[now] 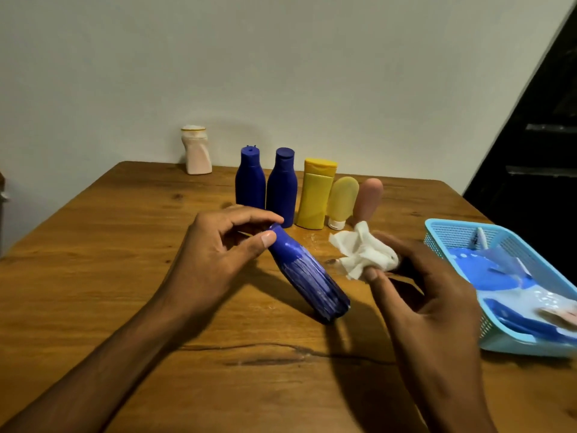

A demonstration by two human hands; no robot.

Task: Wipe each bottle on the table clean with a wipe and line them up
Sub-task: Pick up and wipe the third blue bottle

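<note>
The wooden table (93, 276) shows bare board from 6 to 9 o'clock, its far edge against the wall at 12. At centre the left hand (218, 254) pinches the cap end of a tilted, streaked blue bottle (309, 276) whose base rests on the board, while the right hand (415, 282) clamps a crumpled white wipe (362, 254) in its fingertips just beside it. A touching row of five bottles (312, 195) crowds 12 o'clock, a pale bottle (196, 151) stands apart at 11, and a blue basket (449, 232) at 3 holds blue-and-white packets.
</note>
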